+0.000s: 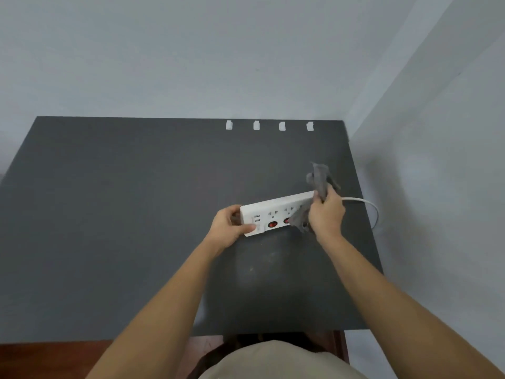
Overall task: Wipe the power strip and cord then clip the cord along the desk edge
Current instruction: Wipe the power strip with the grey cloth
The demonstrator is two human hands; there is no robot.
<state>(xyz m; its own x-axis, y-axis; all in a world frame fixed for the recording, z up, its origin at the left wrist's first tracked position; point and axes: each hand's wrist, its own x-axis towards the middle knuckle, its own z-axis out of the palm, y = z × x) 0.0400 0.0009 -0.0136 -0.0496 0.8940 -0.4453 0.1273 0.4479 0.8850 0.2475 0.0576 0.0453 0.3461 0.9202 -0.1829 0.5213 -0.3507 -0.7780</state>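
Your right hand (326, 214) is clenched around a grey cloth (318, 180), pressing its lower folds onto the right half of the white power strip (273, 214) while the rest of the cloth bunches up above your knuckles. Your left hand (231, 225) grips the strip's left end, thumb on top near the USB ports, steadying it on the dark table (109, 214). The strip lies slightly slanted toward the table's right side, well forward of the far edge. By the look of it, you are in the wiping stage and only partway through: the cloth covers the right sockets, and the left half with its red switches is uncovered, though whether that part is already clean cannot be read from here. The cord (366, 203) leaves the strip's right end, arcs past the table's right edge and drops from sight, untouched by the cloth, so wiping it appears to be left. Clipping is also left: four small white clips (269, 125) sit in a row along the far edge, all without cord in them. Where the cord goes below the table, and whether it is plugged in, is hidden. Your right hand and the cloth cover the strip's right end and its cord joint, and the clips are too small to tell which way their openings face.
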